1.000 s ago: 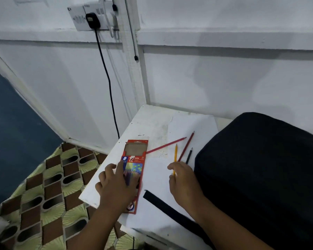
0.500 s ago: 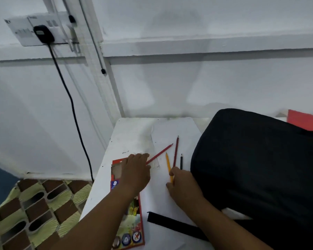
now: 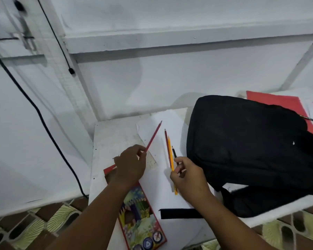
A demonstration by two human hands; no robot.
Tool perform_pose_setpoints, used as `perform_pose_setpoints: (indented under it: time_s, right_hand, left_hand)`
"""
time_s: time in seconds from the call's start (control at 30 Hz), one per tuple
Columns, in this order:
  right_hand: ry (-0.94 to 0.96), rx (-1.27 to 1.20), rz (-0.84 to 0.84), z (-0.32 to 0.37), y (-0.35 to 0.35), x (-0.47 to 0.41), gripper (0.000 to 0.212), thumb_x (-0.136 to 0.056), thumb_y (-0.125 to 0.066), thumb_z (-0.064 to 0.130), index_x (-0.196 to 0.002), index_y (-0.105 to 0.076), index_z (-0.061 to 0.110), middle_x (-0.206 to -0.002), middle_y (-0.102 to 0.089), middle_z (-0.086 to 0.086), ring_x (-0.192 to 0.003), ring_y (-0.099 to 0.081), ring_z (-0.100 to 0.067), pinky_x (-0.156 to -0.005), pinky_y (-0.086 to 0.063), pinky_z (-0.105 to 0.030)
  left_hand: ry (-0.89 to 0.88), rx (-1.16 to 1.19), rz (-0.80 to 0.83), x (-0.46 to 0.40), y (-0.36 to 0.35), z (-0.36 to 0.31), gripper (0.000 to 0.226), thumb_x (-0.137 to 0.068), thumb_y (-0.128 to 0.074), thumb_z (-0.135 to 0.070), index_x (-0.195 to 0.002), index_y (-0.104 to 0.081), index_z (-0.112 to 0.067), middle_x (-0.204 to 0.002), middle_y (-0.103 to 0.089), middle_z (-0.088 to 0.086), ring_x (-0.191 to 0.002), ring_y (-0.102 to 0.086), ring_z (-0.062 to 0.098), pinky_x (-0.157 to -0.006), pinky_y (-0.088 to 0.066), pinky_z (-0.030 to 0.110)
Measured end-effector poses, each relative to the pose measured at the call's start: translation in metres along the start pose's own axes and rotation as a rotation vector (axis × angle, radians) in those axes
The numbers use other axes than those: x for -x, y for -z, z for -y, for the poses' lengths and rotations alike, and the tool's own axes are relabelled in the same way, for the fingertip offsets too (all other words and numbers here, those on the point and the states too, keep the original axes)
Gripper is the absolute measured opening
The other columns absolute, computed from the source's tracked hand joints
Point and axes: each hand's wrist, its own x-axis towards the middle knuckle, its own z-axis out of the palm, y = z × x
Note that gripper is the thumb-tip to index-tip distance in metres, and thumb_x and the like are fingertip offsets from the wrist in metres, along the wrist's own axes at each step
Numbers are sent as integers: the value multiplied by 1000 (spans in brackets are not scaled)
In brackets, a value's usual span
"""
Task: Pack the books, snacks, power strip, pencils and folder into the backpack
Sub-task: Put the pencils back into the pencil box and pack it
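My left hand (image 3: 130, 165) pinches the lower end of a red pencil (image 3: 154, 135) that points up and to the right. My right hand (image 3: 189, 175) grips the ends of a yellow pencil (image 3: 170, 154), a dark red pencil (image 3: 167, 143) and a short black pencil (image 3: 174, 152). Under my left forearm the red pencil box (image 3: 143, 224) lies flat on the white table (image 3: 114, 141). The black backpack (image 3: 251, 147) lies to the right of my right hand. A red folder (image 3: 278, 101) shows behind the backpack.
A black backpack strap (image 3: 179, 213) lies across the table's near edge. White paper (image 3: 172, 121) is spread under the pencils. A black cable (image 3: 34, 109) hangs down the wall on the left. A thin dark pencil (image 3: 312, 120) lies on the folder. Patterned floor lies below.
My left hand left the pencil box and picked up the red pencil. My right hand gathered the other three pencils. The view swung right, showing more of the backpack and folder.
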Motion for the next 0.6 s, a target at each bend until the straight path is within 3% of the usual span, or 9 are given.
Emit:
perform_pose_setpoints:
  time_s: [0.1, 0.23, 0.37, 0.6]
  right_hand:
    - [-8, -87, 24, 4, -6, -1, 29, -92, -65, 9, -116, -61, 26, -85, -62, 0, -65, -57, -5, -58, -51, -15]
    - [19, -115, 78, 8, -18, -12, 24, -94, -62, 11, -114, -63, 23, -86, -63, 1, -62, -57, -5, -54, -50, -19]
    - [38, -110, 180, 18, -39, -24, 18, -96, -62, 16, -109, -59, 28, -94, -65, 6, -72, -65, -16, -63, -59, -30]
    - [171, -126, 312, 31, -73, -37, 22, -98, -60, 19, -116, -53, 30, -97, -66, 9, -80, -67, -6, -69, -61, -29]
  left_hand:
    - [36, 290, -42, 13, 23, -1, 11, -99, -59, -24, -107, -63, -29, -94, -65, -13, -82, -63, 5, -72, -51, 20]
    - [181, 480, -123, 38, 43, 17, 9, -98, -61, -20, -102, -61, -28, -92, -66, -12, -77, -64, 3, -58, -47, 10]
    - [265, 490, -247, 66, 44, 49, 12, -95, -64, -19, -93, -59, -30, -89, -67, -9, -81, -65, 6, -64, -48, 17]
    - [375, 540, -360, 90, 25, 82, 9, -97, -62, -17, -94, -56, -24, -79, -66, 2, -74, -64, 16, -66, -53, 34]
